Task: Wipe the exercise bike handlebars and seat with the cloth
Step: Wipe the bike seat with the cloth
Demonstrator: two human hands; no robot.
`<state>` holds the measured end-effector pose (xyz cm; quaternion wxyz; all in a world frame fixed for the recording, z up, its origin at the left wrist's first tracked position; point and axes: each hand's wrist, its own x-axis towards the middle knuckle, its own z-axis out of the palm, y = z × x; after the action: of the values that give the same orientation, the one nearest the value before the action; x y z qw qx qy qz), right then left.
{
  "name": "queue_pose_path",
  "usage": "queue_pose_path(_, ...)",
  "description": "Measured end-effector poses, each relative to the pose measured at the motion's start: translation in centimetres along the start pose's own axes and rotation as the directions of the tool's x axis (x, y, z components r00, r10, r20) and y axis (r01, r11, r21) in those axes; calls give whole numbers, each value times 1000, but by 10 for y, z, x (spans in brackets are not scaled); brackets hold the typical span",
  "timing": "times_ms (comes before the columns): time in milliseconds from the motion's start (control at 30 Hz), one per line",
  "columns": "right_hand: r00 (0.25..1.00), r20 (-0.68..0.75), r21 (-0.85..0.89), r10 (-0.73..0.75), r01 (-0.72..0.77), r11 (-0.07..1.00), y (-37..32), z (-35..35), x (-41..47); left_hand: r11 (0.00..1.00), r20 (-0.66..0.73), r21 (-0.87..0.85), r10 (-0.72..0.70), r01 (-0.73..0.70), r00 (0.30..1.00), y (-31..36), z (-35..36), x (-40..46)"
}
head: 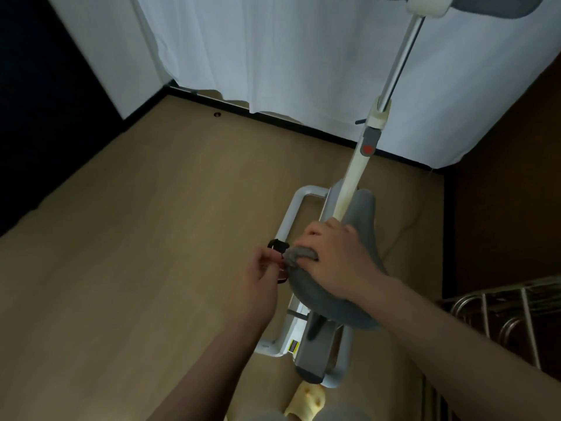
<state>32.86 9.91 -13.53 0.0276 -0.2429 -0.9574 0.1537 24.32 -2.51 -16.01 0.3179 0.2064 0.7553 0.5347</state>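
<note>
The exercise bike stands on the floor below me, its grey seat (340,302) in the middle of the view. My right hand (331,256) lies on top of the seat with its fingers curled round a bunched grey cloth (299,253) at the seat's left edge. My left hand (258,271) is just left of the seat, its fingertips pinching the loose end of the cloth. The cream post (385,110) rises to the grey handlebars (482,9) at the top right, mostly cut off by the frame edge.
The bike's white base frame (288,226) and a black pedal (277,246) lie beneath my hands. White curtains (273,56) hang behind. A metal rack (498,308) stands at the right. A yellow slipper (306,399) shows at the bottom. Open wooden floor (136,253) spreads left.
</note>
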Motion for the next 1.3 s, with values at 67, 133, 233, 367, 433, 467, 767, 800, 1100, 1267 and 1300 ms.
queue_pose_path(67,998,-52,-134,-42,35,990,-20,11,-7,999,-19,-34,-12,11,1000,1,0,2)
queue_pose_path(133,991,-7,-152,-133,131,980,-31,21,-13,997,-58,-65,-36,32,998,-3,-2,5)
queue_pose_path(233,961,79,-36,-266,270,962,-12,11,-16,998,-9,-13,-59,59,998,-6,-7,6)
queue_pose_path(367,990,-114,161,80,-61,985,2,6,-26,995,190,98,12,-32,982,-6,-10,9)
queue_pose_path(433,929,-261,141,261,-231,963,-12,15,-35,991,276,104,58,-89,959,-2,-12,13)
queue_pose_path(467,914,-290,117,283,-260,958,-19,20,-40,988,313,104,77,-114,947,0,-14,16)
queue_pose_path(767,838,-317,-27,445,-477,879,-43,30,-20,962,512,157,114,-223,851,5,-27,48)
queue_pose_path(800,869,-239,-41,433,-454,890,-41,24,-14,965,516,155,104,-212,850,3,-28,50)
queue_pose_path(1100,866,112,-237,487,-453,860,-19,-8,38,961,623,117,124,-249,772,-2,-23,58)
queue_pose_path(1267,834,-21,-284,551,-534,797,-9,-3,41,928,650,152,165,-339,742,-5,-28,59)
queue_pose_path(1300,836,7,-227,549,-533,815,-12,-1,37,919,657,154,179,-362,732,-3,-27,59)
